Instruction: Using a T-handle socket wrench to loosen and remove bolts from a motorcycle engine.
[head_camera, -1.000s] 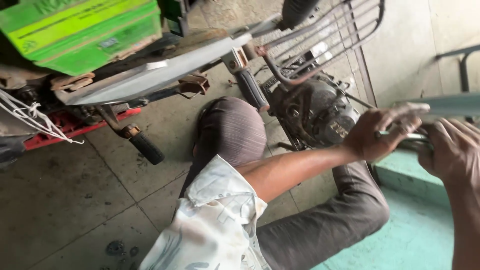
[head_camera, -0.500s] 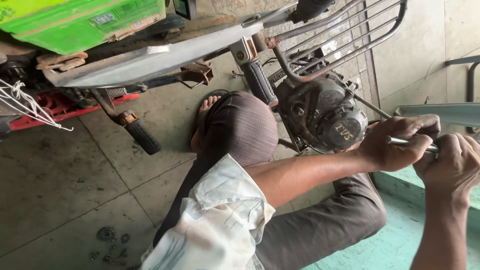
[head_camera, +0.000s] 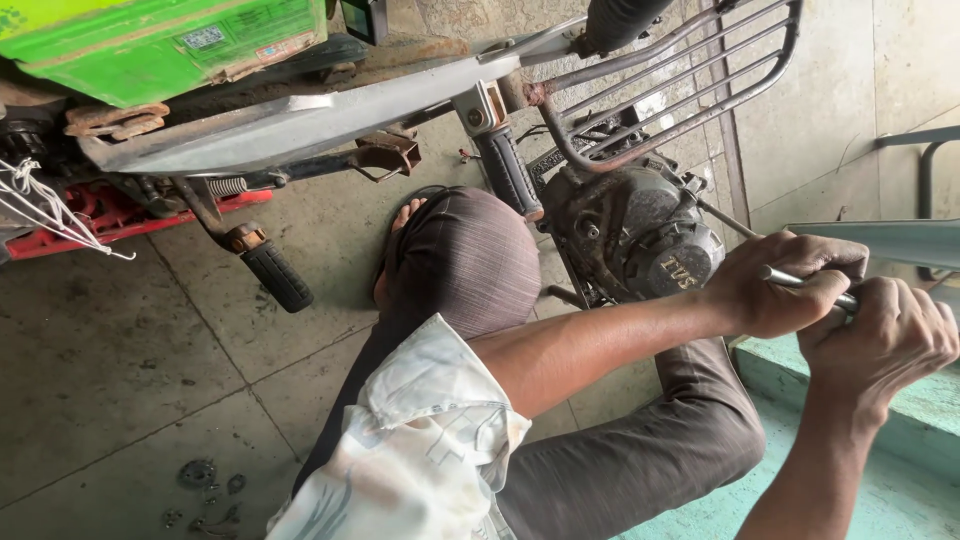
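Metal rod (head_camera: 800, 281) is gripped at the right of the view, beside the engine (head_camera: 640, 240): left hand (head_camera: 775, 285) is wrapped around it, right hand (head_camera: 880, 335) clenched just behind, touching.

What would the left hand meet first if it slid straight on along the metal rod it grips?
Probably the right hand, gripping the same metal rod just beyond the left hand.
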